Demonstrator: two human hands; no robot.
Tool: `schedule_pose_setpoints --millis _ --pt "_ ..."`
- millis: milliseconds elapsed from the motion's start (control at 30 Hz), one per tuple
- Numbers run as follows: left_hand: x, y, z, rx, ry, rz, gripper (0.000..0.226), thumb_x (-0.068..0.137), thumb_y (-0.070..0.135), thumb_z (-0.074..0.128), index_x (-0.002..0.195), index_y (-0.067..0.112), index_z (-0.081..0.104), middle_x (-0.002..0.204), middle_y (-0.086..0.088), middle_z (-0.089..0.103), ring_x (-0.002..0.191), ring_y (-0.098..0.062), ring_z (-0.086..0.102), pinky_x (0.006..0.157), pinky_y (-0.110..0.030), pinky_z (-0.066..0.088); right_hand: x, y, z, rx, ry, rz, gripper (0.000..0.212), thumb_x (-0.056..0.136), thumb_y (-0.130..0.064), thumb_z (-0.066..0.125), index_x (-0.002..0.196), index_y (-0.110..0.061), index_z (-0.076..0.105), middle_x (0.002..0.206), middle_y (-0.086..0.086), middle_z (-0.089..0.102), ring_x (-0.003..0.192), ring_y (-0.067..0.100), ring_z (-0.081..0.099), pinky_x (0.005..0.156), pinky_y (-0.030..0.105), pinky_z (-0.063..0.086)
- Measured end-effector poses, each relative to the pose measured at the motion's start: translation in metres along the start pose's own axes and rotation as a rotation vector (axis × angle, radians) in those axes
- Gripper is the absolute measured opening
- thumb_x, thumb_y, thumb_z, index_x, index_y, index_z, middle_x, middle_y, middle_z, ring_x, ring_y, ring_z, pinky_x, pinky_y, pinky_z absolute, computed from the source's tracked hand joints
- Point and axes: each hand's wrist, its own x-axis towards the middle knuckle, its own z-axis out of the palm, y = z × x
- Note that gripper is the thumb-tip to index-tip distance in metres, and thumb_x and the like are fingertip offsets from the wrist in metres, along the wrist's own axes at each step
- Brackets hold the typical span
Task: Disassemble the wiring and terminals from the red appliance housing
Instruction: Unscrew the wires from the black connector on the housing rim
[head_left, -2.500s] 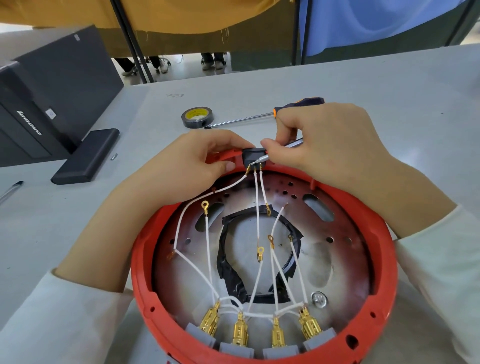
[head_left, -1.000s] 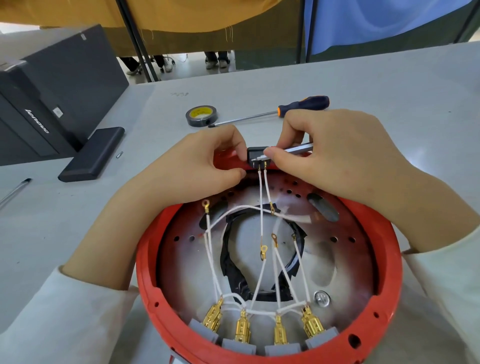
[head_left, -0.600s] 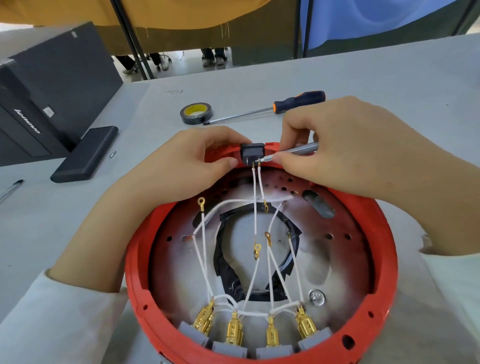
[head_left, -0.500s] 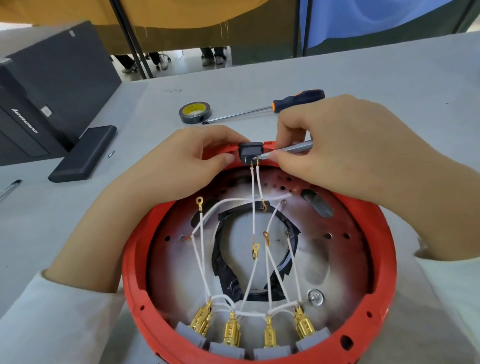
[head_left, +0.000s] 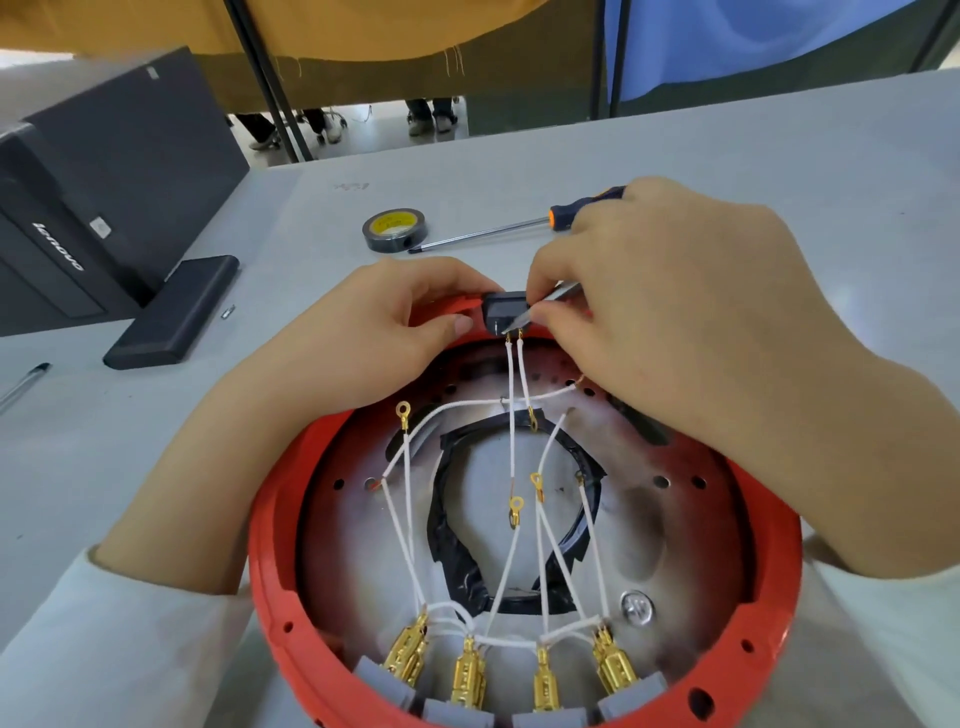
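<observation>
Gold terminals (head_left: 470, 680) sit in a row at the near rim of the red housing (head_left: 270, 551), plugged into gray blocks (head_left: 384, 686). White wires (head_left: 511, 415) run up from them, away from the person, toward the fingers. The housing is round and lies open side up on the gray table (head_left: 779, 156). At its far rim the left hand (head_left: 363, 343) pinches a small black switch (head_left: 501, 312). Two wires hang down from the switch. The right hand (head_left: 670, 312) pinches a thin metal tool (head_left: 553, 299), its tip at the switch pins. Beyond the fingers lie a screwdriver (head_left: 498, 231) and a tape roll (head_left: 394, 228).
</observation>
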Motion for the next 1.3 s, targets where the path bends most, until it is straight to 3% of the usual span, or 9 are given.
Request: schedule_pose_setpoints --millis 100,200,433,600,833,1300 --pt "0.000 -0.001 -0.001 -0.012 -0.005 0.001 0.030 0.093 0.013 0.055 0.104 0.040 0.062 0.102 0.026 0.066 0.098 0.009 0.059 0.089 -0.012 0.041 -0.004 0.008 -0.001 0.145 0.021 0.093 0.011 0.088 -0.041 0.053 0.089 -0.036 0.063 0.087 -0.010 0.058 0.096 0.018 0.052 0.065 0.031 0.032" --pt "0.000 -0.002 -0.002 -0.048 -0.025 -0.010 0.030 0.094 0.012 0.055 0.105 0.038 0.062 0.102 0.026 0.067 0.099 0.008 0.060 0.091 -0.014 0.042 -0.006 0.019 -0.003 0.250 0.020 0.155 0.010 0.084 -0.043 0.053 0.087 -0.037 0.059 0.086 -0.012 0.061 0.086 0.020 0.057 0.068 0.034 0.042" --pt "0.001 -0.003 -0.001 -0.087 -0.034 -0.025 0.030 0.093 0.010 0.055 0.107 0.036 0.063 0.102 0.024 0.067 0.098 0.007 0.061 0.089 -0.009 0.041 -0.015 0.015 0.001 0.271 -0.001 0.196 0.010 0.081 -0.044 0.056 0.081 -0.035 0.061 0.077 -0.011 0.060 0.075 0.017 0.056 0.059 0.030 0.034" --pt "0.000 -0.003 -0.001 -0.096 -0.036 -0.025 0.030 0.094 0.010 0.055 0.108 0.035 0.062 0.104 0.023 0.067 0.101 0.005 0.061 0.093 -0.017 0.042 -0.019 0.012 0.009 0.303 0.010 0.216 0.008 0.080 -0.043 0.057 0.080 -0.036 0.062 0.088 -0.010 0.054 0.074 0.019 0.056 0.062 0.030 0.037" --pt "0.000 -0.002 -0.001 -0.086 -0.030 -0.020 0.031 0.093 0.009 0.055 0.107 0.036 0.062 0.103 0.024 0.067 0.098 0.007 0.061 0.087 -0.006 0.041 -0.019 0.012 0.013 0.310 0.045 0.235 0.006 0.081 -0.041 0.060 0.081 -0.036 0.063 0.088 -0.008 0.053 0.072 0.021 0.055 0.058 0.028 0.032" --pt "0.000 -0.002 -0.001 -0.080 -0.028 -0.021 0.031 0.094 0.010 0.054 0.108 0.036 0.062 0.102 0.025 0.067 0.098 0.007 0.061 0.088 -0.007 0.041 -0.018 0.014 0.017 0.382 0.063 0.244 0.006 0.080 -0.039 0.063 0.081 -0.034 0.066 0.088 -0.010 0.051 0.074 0.023 0.054 0.065 0.032 0.040"
